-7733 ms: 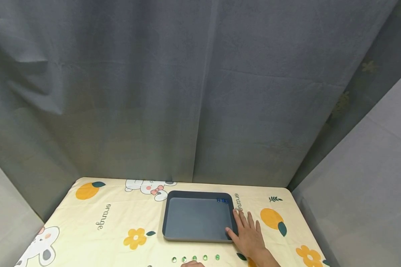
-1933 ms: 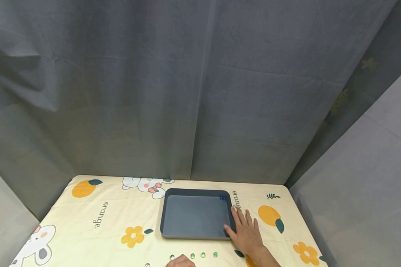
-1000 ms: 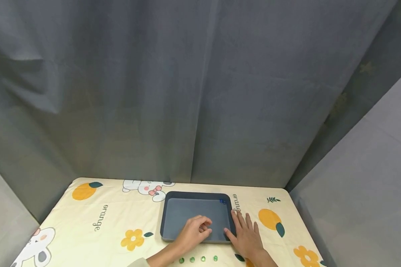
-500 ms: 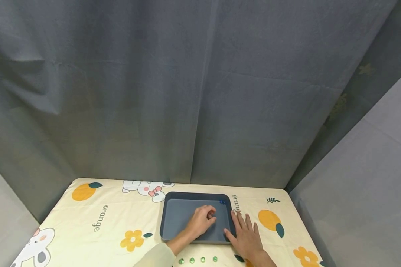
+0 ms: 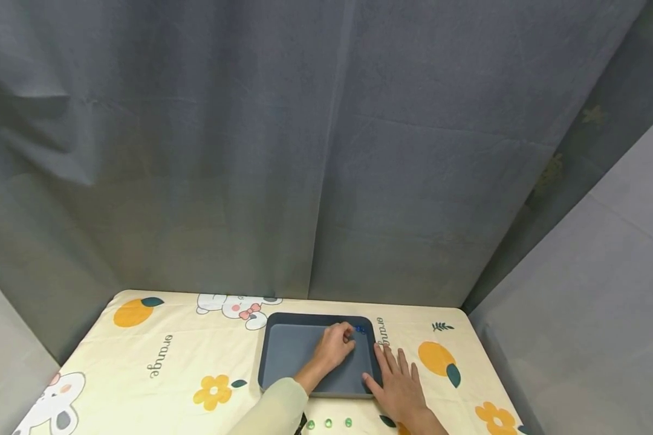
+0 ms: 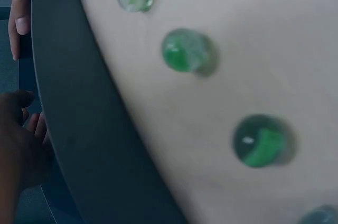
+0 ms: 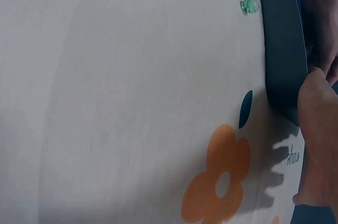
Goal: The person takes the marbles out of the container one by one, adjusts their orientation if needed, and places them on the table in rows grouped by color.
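Inside the dark grey tray (image 5: 288,386), my left hand (image 5: 333,345) reaches toward the far right corner. Its fingers are loosely bent, with a gap between thumb and index finger and nothing seen between them. Just right of the fingertips lie small blue marbles (image 5: 360,329); I cannot tell whether they are touched. My right hand (image 5: 399,386) rests at the tray's right rim, fingers spread and thumb (image 7: 314,78) over the wall. Green marbles (image 5: 328,423) stand in a row before the tray; the left sleeve hides some, but the left wrist view shows several green marbles (image 6: 185,50).
A cream cloth (image 5: 163,393) printed with flowers, oranges and rabbits covers the table. A grey curtain (image 5: 223,181) rises behind it, with pale side panels (image 5: 593,302) at left and right.
One blue marble fewer shows in the tray than at the start. My left hand has come from the green marbles into the tray and on toward the blue ones. The right hand stays put.
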The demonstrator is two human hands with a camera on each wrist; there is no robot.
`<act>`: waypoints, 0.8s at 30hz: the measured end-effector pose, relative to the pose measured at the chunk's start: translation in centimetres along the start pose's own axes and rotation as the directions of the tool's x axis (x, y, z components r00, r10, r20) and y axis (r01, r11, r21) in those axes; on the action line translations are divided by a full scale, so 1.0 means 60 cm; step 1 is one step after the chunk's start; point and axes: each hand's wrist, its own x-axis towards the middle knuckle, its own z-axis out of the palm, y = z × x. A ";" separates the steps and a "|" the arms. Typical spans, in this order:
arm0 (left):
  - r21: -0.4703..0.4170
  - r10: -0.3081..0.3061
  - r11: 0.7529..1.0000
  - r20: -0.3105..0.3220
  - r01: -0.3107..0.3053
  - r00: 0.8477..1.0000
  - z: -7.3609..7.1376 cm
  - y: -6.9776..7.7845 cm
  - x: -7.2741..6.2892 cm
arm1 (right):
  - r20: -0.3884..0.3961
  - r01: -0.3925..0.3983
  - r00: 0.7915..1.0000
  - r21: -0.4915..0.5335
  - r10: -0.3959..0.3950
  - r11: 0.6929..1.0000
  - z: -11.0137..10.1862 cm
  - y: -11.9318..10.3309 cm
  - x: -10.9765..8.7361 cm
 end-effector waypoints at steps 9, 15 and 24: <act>0.072 -0.036 0.997 0.006 0.035 0.999 0.020 0.008 0.025 | 0.017 -0.007 1.000 -0.001 0.007 1.000 -0.010 -0.003 -0.003; 0.161 -0.029 0.987 0.024 0.025 0.999 0.026 0.012 0.037 | 0.016 -0.001 1.000 -0.009 0.001 1.000 -0.014 -0.003 -0.004; 0.267 0.003 0.964 -0.009 -0.001 1.000 0.037 0.010 0.044 | 0.000 0.025 1.000 -0.002 -0.025 1.000 -0.009 0.001 -0.004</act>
